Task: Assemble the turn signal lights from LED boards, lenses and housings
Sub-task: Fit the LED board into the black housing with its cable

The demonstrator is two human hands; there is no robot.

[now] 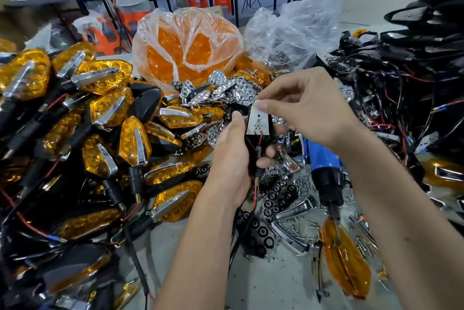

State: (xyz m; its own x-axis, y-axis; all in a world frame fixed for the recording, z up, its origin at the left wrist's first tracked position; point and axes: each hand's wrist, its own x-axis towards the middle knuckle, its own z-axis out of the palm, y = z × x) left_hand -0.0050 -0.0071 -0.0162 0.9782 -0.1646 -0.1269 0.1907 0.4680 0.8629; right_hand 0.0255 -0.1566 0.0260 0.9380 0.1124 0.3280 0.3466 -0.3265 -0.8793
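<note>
My left hand grips a black housing upright at the centre of the table, its stem and red and black wires hanging below. A white LED board with small yellow LEDs sits in the open face of the housing. My right hand pinches the board's top edge with thumb and forefinger. Most of the housing is hidden behind my left palm.
Finished amber turn signals pile up on the left. A bag of orange lenses and chrome reflectors lie behind my hands. A blue electric screwdriver, loose screws and an amber lens lie right. Wired housings heap far right.
</note>
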